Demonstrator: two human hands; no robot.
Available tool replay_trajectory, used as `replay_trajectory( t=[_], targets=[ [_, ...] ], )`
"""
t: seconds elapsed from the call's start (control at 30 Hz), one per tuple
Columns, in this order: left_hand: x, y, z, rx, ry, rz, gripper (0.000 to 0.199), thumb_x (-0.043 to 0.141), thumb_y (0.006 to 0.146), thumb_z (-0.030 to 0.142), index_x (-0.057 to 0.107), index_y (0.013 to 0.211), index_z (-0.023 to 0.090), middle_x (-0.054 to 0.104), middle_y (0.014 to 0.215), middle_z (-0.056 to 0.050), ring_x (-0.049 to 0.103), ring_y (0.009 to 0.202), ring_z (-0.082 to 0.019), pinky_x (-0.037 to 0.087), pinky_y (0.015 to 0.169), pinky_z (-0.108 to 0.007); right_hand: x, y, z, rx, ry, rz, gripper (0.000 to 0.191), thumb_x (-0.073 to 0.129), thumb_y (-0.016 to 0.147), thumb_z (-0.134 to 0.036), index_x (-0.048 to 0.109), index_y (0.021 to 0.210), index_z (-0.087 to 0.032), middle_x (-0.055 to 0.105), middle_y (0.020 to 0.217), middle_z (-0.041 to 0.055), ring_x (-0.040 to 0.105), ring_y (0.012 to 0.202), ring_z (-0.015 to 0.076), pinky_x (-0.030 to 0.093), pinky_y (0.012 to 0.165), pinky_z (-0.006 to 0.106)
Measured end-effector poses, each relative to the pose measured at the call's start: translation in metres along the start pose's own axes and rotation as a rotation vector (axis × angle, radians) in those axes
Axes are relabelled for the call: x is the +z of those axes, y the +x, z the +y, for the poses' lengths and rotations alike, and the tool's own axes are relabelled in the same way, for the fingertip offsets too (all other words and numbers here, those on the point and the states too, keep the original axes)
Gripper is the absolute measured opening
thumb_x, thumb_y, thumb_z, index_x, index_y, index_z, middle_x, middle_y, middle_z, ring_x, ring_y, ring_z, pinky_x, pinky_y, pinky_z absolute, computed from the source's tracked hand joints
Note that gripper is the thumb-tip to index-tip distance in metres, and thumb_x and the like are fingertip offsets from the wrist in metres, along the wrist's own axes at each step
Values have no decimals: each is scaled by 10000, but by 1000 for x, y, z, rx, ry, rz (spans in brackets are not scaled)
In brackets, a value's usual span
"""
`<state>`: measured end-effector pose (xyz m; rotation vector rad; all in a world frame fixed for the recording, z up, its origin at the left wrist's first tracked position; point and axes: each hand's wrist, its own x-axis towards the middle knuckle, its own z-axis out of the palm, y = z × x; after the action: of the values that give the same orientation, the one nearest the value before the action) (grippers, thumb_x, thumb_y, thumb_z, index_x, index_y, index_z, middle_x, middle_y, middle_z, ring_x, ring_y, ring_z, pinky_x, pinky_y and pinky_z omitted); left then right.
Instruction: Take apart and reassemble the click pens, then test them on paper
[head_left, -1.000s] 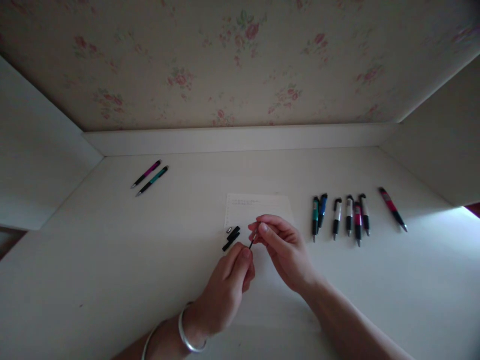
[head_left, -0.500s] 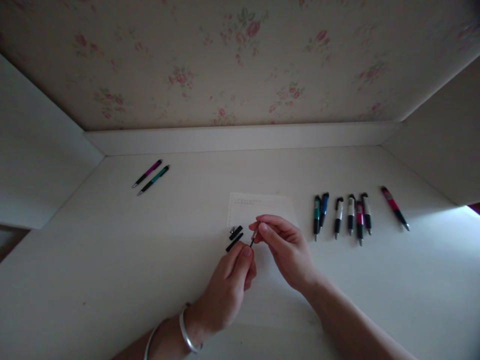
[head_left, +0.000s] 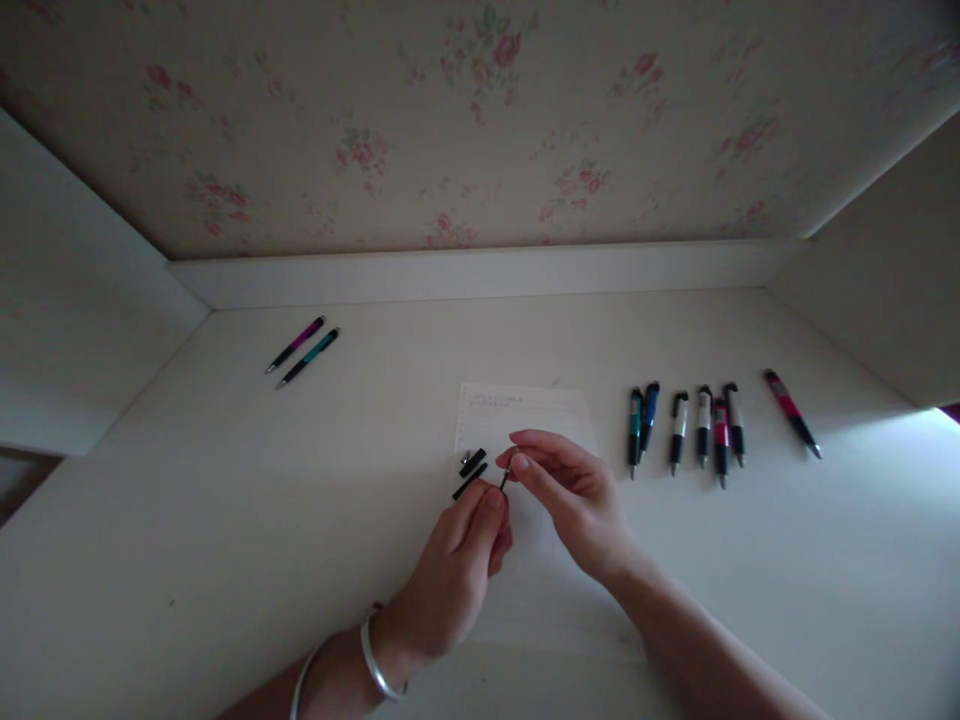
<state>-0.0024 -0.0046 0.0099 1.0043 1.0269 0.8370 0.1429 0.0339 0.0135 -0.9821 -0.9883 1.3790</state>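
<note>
Over the sheet of paper point(head_left: 540, 600), my left hand point(head_left: 465, 560) is closed around the lower part of a thin dark pen refill point(head_left: 505, 479). The thumb and forefinger of my right hand point(head_left: 574, 500) pinch the refill's upper, lighter end, where a small spring may sit; it is too small to be sure. Beside my left fingertips lie two black pen parts, a short tube point(head_left: 473, 462) and a longer piece point(head_left: 470, 481). A tiny shiny metal tip point(head_left: 465, 460) rests against the short tube.
At the right lie several pens, among them a green pen point(head_left: 635, 430), a blue pen point(head_left: 649, 415), a white pen point(head_left: 679, 430) and a red pen point(head_left: 787, 405). A purple pen point(head_left: 296, 344) and a teal pen point(head_left: 309, 357) lie far left. A low ledge point(head_left: 480, 272) runs along the back.
My right fingertips have shifted slightly along the upper end of the refill. The left hand keeps its hold, and the loose parts and pens stay where they were.
</note>
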Motion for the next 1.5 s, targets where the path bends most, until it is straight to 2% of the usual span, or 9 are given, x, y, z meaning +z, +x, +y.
replay_trajectory(
  t=[0.33,0.53,0.67,0.83,1.0,1.1,1.23,1.4,1.5],
  targets=[
    [1,1,1,18,-27,38,415,413,1027,523,459,761,207,374,615,61,300,543,-105,248,495,-259,0,-4,4,34,-88,-62,210,781,823,-311,763,1030,-286,808,840,6,754,783,168,608,755,305],
    [3,0,2,14,-142,77,456,463,971,615,446,768,207,372,612,69,267,518,-91,221,456,-224,-1,-7,7,-66,-273,-145,211,731,861,-308,758,1070,-290,812,946,16,759,902,206,573,910,386],
    [3,0,1,34,-164,84,431,500,963,600,475,802,201,384,595,76,277,503,-82,229,447,-203,-3,-8,5,-17,-292,-182,324,729,868,-327,715,1189,-286,820,971,29,759,961,231,540,982,431],
    [1,-1,1,84,-185,141,385,498,987,549,511,833,196,385,558,81,273,469,-74,223,432,-197,-5,-4,5,34,-242,-78,274,674,897,-405,716,1110,-238,808,1019,74,752,981,245,581,884,396],
    [-2,3,2,140,-247,275,356,481,1007,501,524,830,196,394,538,83,297,448,-67,242,427,-186,-8,2,9,-106,-723,59,155,607,918,-315,720,907,-211,751,788,45,693,699,192,530,627,299],
    [-4,7,3,123,-265,343,393,482,1012,465,474,726,196,378,535,80,294,442,-64,237,419,-190,-9,1,8,-227,-912,135,160,572,929,-262,712,881,-201,705,697,24,640,606,173,476,588,294],
    [-4,9,4,131,-276,374,430,464,1020,454,445,675,197,375,538,76,289,427,-65,221,404,-202,-5,-5,3,-429,-1216,95,187,544,947,-227,709,865,-198,740,747,46,683,708,219,475,693,353],
    [-3,8,2,143,-307,333,437,468,1017,457,441,668,197,369,525,81,283,406,-59,221,403,-201,-2,-11,8,-459,-1429,-21,174,582,946,-222,711,1058,-191,765,1169,81,695,1080,279,449,961,438],
    [-2,7,1,117,-326,294,419,482,1005,482,469,700,195,376,520,84,283,401,-56,213,401,-194,-6,-9,11,-452,-1440,-60,209,568,962,-199,691,1130,-187,735,1248,80,658,1169,268,397,1054,451]
  ],
)
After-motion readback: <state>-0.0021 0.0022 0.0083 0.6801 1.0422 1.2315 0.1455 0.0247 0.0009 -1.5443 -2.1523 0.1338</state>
